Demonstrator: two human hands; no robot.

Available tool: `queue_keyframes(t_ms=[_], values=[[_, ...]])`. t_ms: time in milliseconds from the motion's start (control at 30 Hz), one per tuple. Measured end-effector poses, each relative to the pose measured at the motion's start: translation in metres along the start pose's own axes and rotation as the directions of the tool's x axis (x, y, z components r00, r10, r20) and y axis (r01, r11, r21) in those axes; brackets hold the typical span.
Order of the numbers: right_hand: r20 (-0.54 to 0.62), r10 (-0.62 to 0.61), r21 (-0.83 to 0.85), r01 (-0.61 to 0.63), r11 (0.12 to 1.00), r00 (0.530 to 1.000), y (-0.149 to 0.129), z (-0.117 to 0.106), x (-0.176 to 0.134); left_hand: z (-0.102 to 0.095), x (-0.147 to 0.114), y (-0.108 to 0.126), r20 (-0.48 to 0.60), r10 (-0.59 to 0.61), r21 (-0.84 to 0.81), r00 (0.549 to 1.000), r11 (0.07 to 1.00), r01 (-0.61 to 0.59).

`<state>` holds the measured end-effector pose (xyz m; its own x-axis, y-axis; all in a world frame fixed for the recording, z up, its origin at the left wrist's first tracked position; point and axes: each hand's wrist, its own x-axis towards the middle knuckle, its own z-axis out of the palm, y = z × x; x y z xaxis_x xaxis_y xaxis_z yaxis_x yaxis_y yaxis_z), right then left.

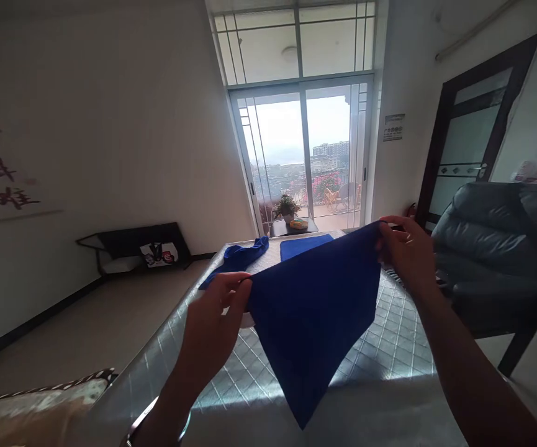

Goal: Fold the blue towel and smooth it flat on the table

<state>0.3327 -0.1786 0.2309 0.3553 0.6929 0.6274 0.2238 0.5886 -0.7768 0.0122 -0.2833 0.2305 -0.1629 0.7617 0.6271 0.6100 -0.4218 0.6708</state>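
Left hand (215, 320) and right hand (408, 253): fingers pinched closed, each gripping one end of the upper edge of the blue cloth (315, 316), which hangs between them over the quilted worktop (389, 338). Beyond the hands lies a flat blue piece (298, 248); beyond the left, a crumpled blue piece (244, 255). Recommended: level both hands, maintain even, light tension, leave the lower point unobstructed.

Sole view, head-worn, faces forward and down: left hand (213, 318) and right hand (411, 253) near, glass door (306, 155) distant at twelve o'clock
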Motion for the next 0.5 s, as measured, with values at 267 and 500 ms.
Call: queue_keyframes(t_ms=[267, 500], values=[[-0.177, -0.121, 0.052, 0.132, 0.990, 0.977, 0.001, 0.015, 0.028, 0.017, -0.021, 0.017, 0.319, 0.013, -0.346, 0.948, 0.932, 0.103], [0.086, -0.166, -0.109, 0.175, 0.979, 0.982, 0.026, 0.139, 0.054, 0.016, -0.025, -0.021, 0.264, -0.148, -0.256, 0.953, 0.942, 0.217]])
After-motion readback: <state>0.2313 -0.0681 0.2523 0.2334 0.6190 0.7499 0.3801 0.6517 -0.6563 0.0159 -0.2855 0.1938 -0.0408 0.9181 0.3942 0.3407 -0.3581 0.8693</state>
